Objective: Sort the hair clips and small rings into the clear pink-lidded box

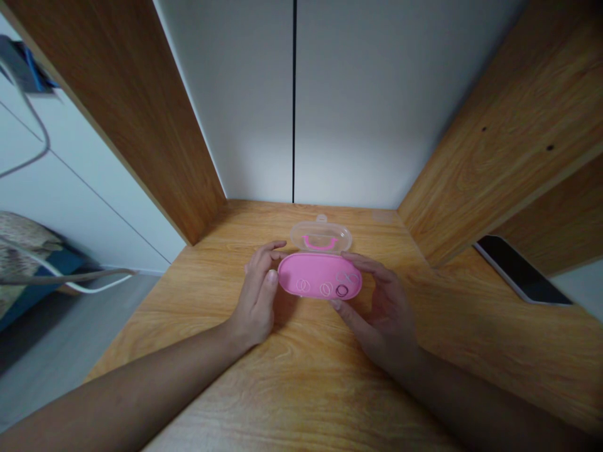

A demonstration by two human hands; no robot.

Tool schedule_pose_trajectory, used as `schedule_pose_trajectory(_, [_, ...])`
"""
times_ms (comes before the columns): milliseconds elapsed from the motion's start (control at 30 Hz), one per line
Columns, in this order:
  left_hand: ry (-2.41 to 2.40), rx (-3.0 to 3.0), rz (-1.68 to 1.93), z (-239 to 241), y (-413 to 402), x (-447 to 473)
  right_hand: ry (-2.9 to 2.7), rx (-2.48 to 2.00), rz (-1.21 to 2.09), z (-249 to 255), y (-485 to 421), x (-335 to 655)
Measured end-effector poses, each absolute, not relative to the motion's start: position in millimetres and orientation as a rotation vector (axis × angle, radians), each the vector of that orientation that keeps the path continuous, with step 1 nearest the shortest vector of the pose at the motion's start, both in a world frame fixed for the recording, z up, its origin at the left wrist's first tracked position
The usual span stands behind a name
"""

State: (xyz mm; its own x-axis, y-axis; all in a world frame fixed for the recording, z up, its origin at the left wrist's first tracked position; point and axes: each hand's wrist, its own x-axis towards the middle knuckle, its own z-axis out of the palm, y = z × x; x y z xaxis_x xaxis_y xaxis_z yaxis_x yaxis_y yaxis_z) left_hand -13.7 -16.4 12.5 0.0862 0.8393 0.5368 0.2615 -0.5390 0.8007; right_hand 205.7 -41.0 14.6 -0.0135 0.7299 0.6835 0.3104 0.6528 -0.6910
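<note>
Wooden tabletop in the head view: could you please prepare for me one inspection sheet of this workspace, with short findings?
Surface: wooden tabletop, visible grain.
Things in hand: pink oval piece with ring designs; clear oval piece with a pink curved strip just behind it; whether they join cannot be told.
Clutter: dark flat device, phone-like, at right.
Grips: right grip holds the pink piece between thumb and fingers; left grip is at its left end, closure unclear.
Cables: pale cables left of the tabletop.
Surroundings: white panels behind; patterned fabric far left.
</note>
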Motion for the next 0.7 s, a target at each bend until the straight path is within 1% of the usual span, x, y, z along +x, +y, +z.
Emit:
schedule_pose_trajectory(233, [1.071,1.77,1.478,15.7,-13.8,-17.0,-1.833,-0.831,0.298,23.3,-46.0,205.8])
schedule_pose_trajectory(467, [1.084,1.882,1.375,26.7,-18.1,-20.5,-1.922,-0.836,0.2,27.5,-44.8,204.0])
schedule_pose_trajectory(700, [1.103,1.593,1.49,21.2,-1.8,-27.2,-1.961,-0.948,0.195,22.6,-44.7,203.9])
